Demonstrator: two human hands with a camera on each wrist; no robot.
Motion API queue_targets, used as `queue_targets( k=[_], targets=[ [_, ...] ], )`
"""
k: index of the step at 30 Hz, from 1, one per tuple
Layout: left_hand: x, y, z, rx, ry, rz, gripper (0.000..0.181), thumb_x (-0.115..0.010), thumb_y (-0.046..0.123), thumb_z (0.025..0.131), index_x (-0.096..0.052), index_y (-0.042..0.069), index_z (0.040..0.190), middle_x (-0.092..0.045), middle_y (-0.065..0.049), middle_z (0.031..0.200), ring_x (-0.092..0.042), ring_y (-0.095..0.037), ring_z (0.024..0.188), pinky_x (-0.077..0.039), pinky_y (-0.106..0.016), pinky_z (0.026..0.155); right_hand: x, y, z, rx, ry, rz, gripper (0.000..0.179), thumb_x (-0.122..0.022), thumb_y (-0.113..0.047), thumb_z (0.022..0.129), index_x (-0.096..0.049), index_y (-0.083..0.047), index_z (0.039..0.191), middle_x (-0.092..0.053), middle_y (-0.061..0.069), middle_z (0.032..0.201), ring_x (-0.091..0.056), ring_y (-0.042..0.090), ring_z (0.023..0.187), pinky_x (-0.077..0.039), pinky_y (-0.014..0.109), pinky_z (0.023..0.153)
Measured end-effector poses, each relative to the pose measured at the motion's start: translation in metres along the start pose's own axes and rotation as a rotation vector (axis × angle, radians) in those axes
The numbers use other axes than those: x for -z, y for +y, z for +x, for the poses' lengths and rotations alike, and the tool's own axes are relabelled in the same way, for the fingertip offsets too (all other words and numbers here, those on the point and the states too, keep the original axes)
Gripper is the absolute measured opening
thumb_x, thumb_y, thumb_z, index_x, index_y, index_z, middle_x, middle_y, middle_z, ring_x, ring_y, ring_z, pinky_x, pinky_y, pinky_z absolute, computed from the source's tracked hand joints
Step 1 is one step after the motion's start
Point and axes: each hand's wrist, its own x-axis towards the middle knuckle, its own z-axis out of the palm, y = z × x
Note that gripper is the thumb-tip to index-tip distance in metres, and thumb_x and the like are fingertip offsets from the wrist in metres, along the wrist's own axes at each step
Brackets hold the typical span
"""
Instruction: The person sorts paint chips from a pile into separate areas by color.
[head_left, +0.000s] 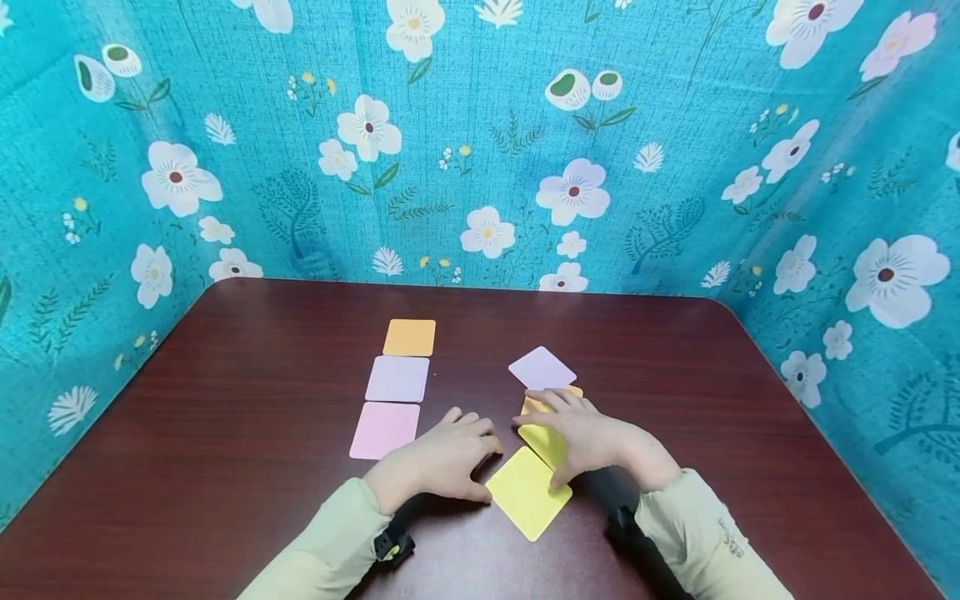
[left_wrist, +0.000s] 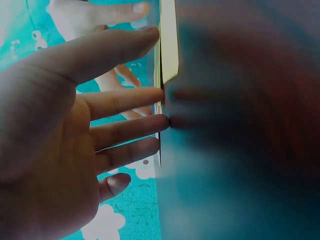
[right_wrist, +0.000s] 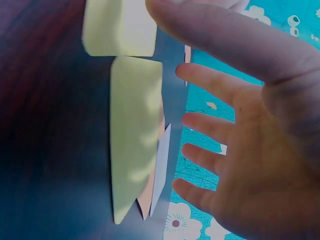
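Observation:
My left hand (head_left: 448, 457) is low over the table with its fingers spread and relaxed, the thumb tip at the left corner of a near yellow card (head_left: 523, 504). In the left wrist view the left hand's palm faces me and grips nothing. My right hand (head_left: 588, 433) reaches over a second yellow card (head_left: 545, 443), covering part of it, with its thumb at the near card's right side. Its fingers are loosely bent and hold nothing. Beyond them an orange card (head_left: 575, 390) is partly hidden, and a lavender card (head_left: 542, 367) lies farther back.
Left of the hands, an orange card (head_left: 409, 337), a lavender card (head_left: 397, 379) and a pink card (head_left: 386, 431) form a column. They lie on a dark reddish-brown table (head_left: 225, 433). Blue floral cloth (head_left: 450, 150) hangs around the back and sides.

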Motion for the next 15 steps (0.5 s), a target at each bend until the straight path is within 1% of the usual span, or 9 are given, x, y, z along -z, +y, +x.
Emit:
queue_targets(
  k=[5, 9, 12, 15],
  targets=[
    [0.0, 0.007, -0.003, -0.043, -0.019, -0.035, 0.044, -0.069, 0.046, 0.072, -0.062, 0.026, 0.11, -0.054, 0.007, 0.106, -0.047, -0.011, 0.099, -0.032, -0.029, 0.08, -0.005, -0.003, -0.004, 0.027, -0.025, -0.016, 0.086, -0.086, -0.032, 0.053, -0.049, -0.022, 0.13, -0.029, 0.013, 0.144, -0.026, 0.036, 0.128, -0.029, 0.06, 0.093],
    [-0.001, 0.007, -0.006, -0.07, -0.028, -0.03, 0.038, -0.067, 0.046, 0.075, -0.063, 0.03, 0.109, -0.053, 0.007, 0.109, -0.046, -0.012, 0.102, -0.032, -0.028, 0.081, -0.007, -0.006, -0.008, 0.047, -0.034, -0.016, 0.086, -0.086, -0.027, 0.051, -0.05, -0.019, 0.129, -0.032, 0.013, 0.142, -0.026, 0.037, 0.128, -0.02, 0.061, 0.099],
    [-0.003, 0.005, -0.006, -0.058, -0.009, -0.007, 0.036, -0.066, 0.046, 0.075, -0.064, 0.031, 0.107, -0.054, 0.007, 0.11, -0.046, -0.012, 0.102, -0.033, -0.028, 0.081, -0.009, -0.008, -0.01, 0.043, -0.015, -0.036, 0.085, -0.086, -0.026, 0.05, -0.051, -0.019, 0.127, -0.032, 0.012, 0.141, -0.025, 0.037, 0.129, -0.012, 0.062, 0.101],
    [-0.004, 0.004, -0.006, -0.037, 0.007, 0.002, 0.037, -0.066, 0.046, 0.075, -0.065, 0.028, 0.107, -0.054, 0.007, 0.108, -0.046, -0.011, 0.1, -0.033, -0.028, 0.08, -0.012, -0.01, -0.009, 0.035, 0.024, -0.069, 0.081, -0.086, -0.027, 0.049, -0.054, -0.02, 0.123, -0.035, 0.01, 0.14, -0.026, 0.037, 0.129, -0.009, 0.062, 0.102]
  ],
)
